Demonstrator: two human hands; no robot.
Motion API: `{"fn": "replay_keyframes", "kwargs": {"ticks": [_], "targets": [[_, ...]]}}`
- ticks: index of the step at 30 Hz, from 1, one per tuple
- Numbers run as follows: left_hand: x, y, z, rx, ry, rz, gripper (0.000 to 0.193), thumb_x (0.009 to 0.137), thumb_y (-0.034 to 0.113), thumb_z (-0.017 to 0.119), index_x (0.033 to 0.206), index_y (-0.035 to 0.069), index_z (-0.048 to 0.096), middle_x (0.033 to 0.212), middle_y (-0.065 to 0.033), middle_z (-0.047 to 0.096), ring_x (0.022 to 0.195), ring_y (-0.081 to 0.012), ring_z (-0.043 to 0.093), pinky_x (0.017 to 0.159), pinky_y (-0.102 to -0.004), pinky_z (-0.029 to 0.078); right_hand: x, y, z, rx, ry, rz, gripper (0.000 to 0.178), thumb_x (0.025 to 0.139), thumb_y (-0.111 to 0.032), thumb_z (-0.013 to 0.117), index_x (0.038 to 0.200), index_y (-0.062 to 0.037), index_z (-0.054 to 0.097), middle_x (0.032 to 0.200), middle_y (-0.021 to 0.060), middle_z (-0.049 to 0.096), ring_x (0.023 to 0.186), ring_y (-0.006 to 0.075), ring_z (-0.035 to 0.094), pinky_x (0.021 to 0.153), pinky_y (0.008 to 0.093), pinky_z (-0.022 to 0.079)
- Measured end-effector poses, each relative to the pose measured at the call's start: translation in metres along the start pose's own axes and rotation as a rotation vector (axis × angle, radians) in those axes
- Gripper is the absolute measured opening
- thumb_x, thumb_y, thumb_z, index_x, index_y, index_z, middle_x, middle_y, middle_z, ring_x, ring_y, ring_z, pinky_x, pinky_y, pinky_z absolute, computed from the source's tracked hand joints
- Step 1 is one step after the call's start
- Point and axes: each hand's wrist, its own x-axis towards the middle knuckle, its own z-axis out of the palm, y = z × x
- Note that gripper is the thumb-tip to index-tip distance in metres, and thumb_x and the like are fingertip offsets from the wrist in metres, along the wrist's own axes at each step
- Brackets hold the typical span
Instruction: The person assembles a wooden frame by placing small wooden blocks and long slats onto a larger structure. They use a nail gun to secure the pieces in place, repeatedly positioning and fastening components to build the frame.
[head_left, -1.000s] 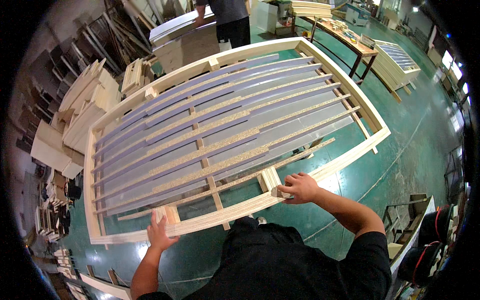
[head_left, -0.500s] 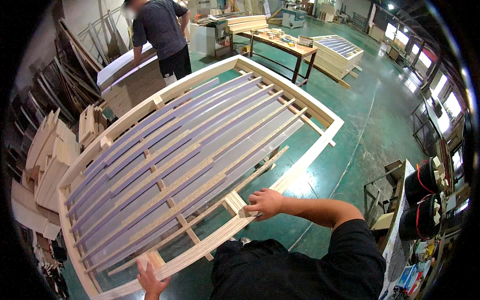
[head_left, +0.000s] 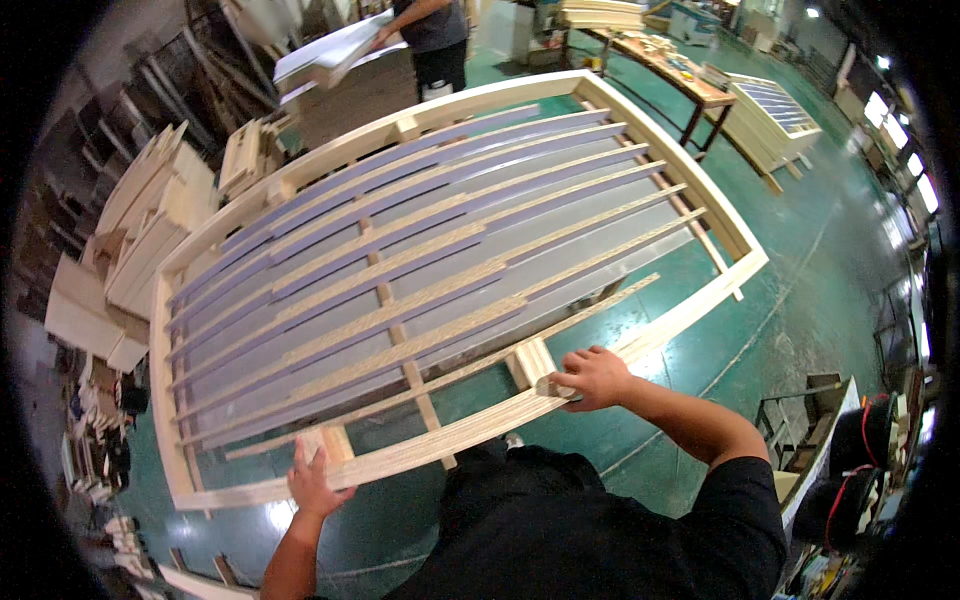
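A large pale wooden frame (head_left: 690,312) lies in front of me, with long purple-edged slats (head_left: 430,240) running across its inside over a grey sheet (head_left: 560,258). At the near rail's left part my left hand (head_left: 315,482) grips the edge, fingers over a small wood block (head_left: 333,443) and thumb along the rail's outer side. My right hand (head_left: 597,378) is closed over the same rail farther right, its fingertips beside another wood block (head_left: 533,360). The undersides of both grips are hidden.
Stacked boards (head_left: 165,235) lean at the left. A co-worker (head_left: 430,45) stands beyond the frame at a board-covered stack (head_left: 350,95). Farther right are a workbench (head_left: 680,80) and a second stack of frames (head_left: 765,120). Black buckets (head_left: 862,432) stand at the lower right.
The whole view has swung, so the frame and the co-worker appear farther right and the frame's near left corner now shows. Both hands remain at the same blocks on the near rail.
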Motion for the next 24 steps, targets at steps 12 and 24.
{"fn": "replay_keyframes", "kwargs": {"ticks": [12,24], "targets": [[0.002,0.007,-0.006,0.073,-0.080,-0.034,0.113,0.053,0.061,0.089,0.148,0.021,0.041,0.161,-0.0310,0.029,0.134,-0.0431,0.047,0.088,-0.0498,0.043,-0.001,-0.002,0.007,-0.028,0.108,0.019,0.066,0.071,-0.051,0.084,0.126,-0.0248,0.058,0.107,0.0059,0.060,0.099,0.0276,0.064,0.086,0.0452,0.052],[0.000,0.010,-0.008,0.121,-0.131,-0.095,0.106,0.052,0.060,0.089,0.142,0.016,0.053,0.163,-0.0253,0.029,0.129,-0.0374,0.051,0.087,-0.0476,0.044,0.001,-0.006,0.003,-0.022,0.093,0.049,0.071,0.071,-0.055,0.082,0.131,-0.0247,0.057,0.109,0.0070,0.059,0.101,0.0281,0.065,0.085,0.0454,0.052]]}}
